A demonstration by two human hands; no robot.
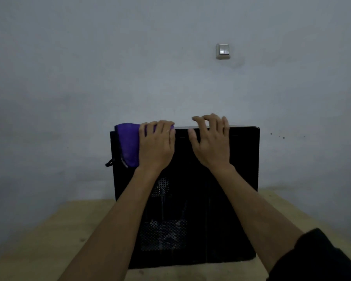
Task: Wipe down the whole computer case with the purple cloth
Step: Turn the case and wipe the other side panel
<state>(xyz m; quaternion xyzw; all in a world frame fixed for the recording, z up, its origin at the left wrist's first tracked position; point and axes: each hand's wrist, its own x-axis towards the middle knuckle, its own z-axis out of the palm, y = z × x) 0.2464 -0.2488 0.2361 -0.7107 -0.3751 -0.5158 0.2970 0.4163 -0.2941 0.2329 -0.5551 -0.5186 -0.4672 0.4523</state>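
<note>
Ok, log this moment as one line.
left hand: presses purple cloth on case top-left edge | right hand: steadies top edge | case: upright on table

dim room, cool grey light. plain grey-white wall (130, 57) across the whole back, faintly mottled and smudged. small white switch (222, 51) mounted high, right of centre, with a darker smear just beside and below. few dark specks low on the right. pale wooden table (55, 230) below, meeting the wall, its top lightly marked and scuffed.
</note>
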